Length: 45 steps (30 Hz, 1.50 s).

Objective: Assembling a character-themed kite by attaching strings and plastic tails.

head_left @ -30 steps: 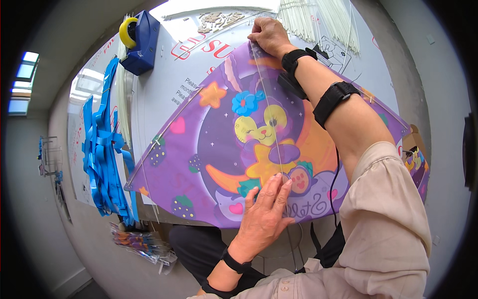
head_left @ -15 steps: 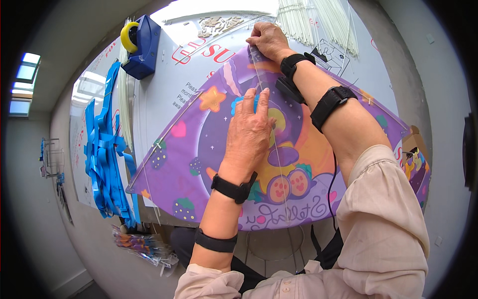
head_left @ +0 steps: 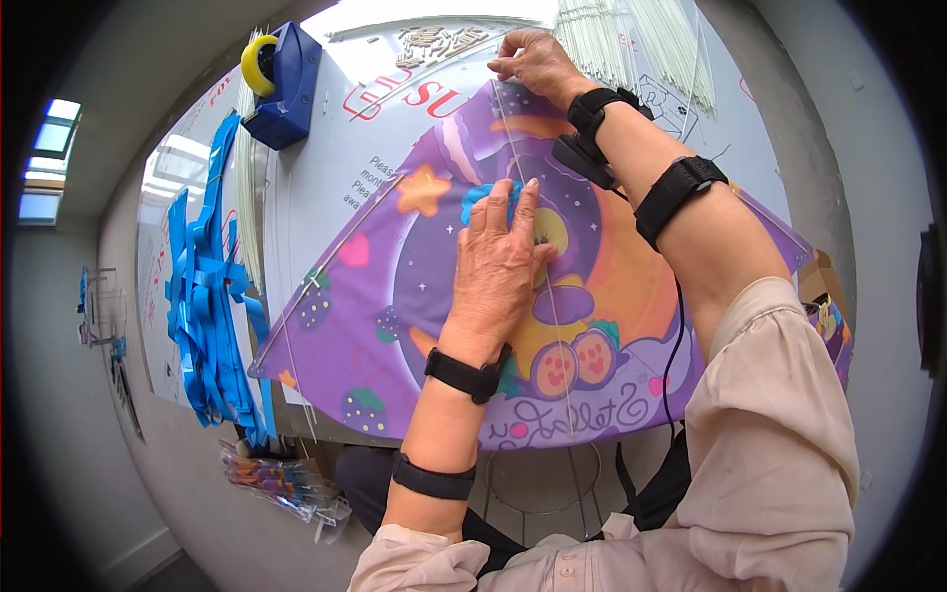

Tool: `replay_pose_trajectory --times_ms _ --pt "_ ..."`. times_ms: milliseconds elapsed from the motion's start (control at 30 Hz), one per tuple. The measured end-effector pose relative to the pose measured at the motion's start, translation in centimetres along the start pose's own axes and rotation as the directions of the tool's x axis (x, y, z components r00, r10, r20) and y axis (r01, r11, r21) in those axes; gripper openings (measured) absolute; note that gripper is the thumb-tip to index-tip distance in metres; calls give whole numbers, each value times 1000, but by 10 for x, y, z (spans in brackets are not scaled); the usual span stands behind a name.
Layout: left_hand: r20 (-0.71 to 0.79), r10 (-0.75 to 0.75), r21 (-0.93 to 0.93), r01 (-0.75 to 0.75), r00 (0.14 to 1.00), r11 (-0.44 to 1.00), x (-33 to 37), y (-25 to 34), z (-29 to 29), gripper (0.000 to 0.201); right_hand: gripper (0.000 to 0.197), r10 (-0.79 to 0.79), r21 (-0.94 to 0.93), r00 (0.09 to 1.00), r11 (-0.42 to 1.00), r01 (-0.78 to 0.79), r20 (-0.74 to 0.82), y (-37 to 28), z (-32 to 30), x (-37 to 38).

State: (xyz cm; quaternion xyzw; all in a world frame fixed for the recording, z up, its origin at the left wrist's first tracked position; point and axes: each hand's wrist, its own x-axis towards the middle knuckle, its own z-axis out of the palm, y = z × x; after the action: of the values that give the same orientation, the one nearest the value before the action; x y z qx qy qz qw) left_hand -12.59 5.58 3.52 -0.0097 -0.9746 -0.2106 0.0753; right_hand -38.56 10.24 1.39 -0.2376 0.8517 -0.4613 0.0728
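A purple kite (head_left: 370, 261) with a cartoon print lies spread on the table, its printed lettering mirrored. My left hand (head_left: 493, 266) rests on its middle, fingers stretched out over the print. A thin pale rod (head_left: 560, 365) runs down the centre of the kite, passing beside that hand. Another thin rod (head_left: 340, 245) lies along the left slanting edge. Just above the kite's top tip is my right hand (head_left: 541, 67), thumb and fingers pinched together. What they hold, if anything, is too small to tell.
A blue tape dispenser (head_left: 286, 94) with yellow tape stands at the far left. Blue ribbons (head_left: 205, 316) are heaped on the table's left side. Small beige pieces (head_left: 439, 44) and bundles of white rods (head_left: 592, 49) lie at the back. A black cable (head_left: 675, 370) hangs over the kite.
My right hand has risen slightly off the kite's top tip, which now shows below its fingers. My left hand stays on the middle of the kite.
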Motion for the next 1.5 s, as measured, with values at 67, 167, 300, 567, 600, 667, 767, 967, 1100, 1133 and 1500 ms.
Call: replay_pose_trajectory --times_ms 67,167,300,567,600,667,767,967,1100,1133,1500 --pt "-26 -12 -53 11 1000 999 -2 -2 1 64 19 -61 113 998 992 61 -2 -1 -1 2" --pt "-79 -7 -114 -2 997 994 -5 -8 4 60 18 -107 -31 994 994 107 -25 -4 -1 7" --pt "-138 33 -121 -50 990 991 -3 -16 8 53 15 -167 94 986 982 165 5 1 -6 11" --pt "-132 48 -102 -61 990 993 -3 -13 3 48 13 55 125 998 990 -59 30 -32 -22 -5" --pt "-140 55 -94 -69 989 993 -3 -12 4 48 14 78 126 995 988 -85 58 -35 -26 -6" --pt "-134 53 -97 -67 990 993 -2 -12 4 48 14 94 136 990 985 -107 103 -42 -31 -8" --pt "-126 58 -81 -68 990 994 -2 -12 3 48 13 104 169 984 977 -128 146 -53 -36 -12" --pt "-116 70 -75 -79 991 994 -1 -11 3 54 13 -28 126 985 992 7 170 -33 -20 3" --pt "-132 54 -117 -69 990 991 -2 -14 5 54 11 -16 8 992 1000 15 126 -33 -12 -1" --pt "-132 53 -116 -68 990 991 -2 -15 5 54 11 -17 9 992 1000 16 127 -32 -10 -2" --pt "-103 26 8 -25 994 1000 -3 -8 -2 46 11 29 -10 993 1000 -28 115 -18 1 -3"
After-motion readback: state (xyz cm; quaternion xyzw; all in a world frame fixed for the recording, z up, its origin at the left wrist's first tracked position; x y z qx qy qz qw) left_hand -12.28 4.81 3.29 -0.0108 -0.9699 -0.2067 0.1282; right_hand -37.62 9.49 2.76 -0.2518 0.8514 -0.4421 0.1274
